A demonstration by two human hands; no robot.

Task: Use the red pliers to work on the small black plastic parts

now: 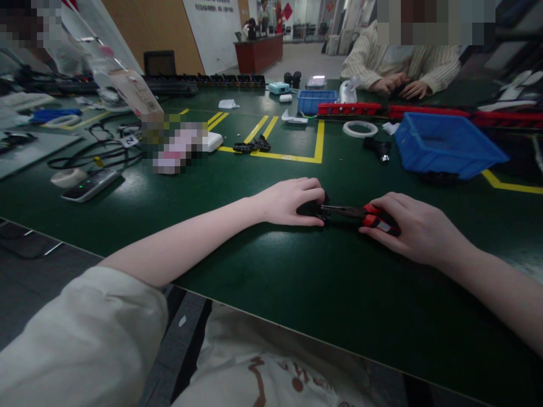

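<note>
My left hand (292, 202) lies on the green table (271, 282) with its fingers curled over a small black part (311, 209), holding it down. My right hand (413, 229) is closed round the red handles of a pair of pliers (360, 215). The pliers' dark jaws point left and meet the black part under my left fingers. Most of the part is hidden by my hand.
A blue bin (445, 146) stands behind my right hand, a smaller blue tray (316, 102) farther back. Another person's hands (396, 86) work across the table by red strips (424, 110). Black parts (252, 146), a tape ring (360, 129), cables (102, 150) and a phone (89, 185) lie left.
</note>
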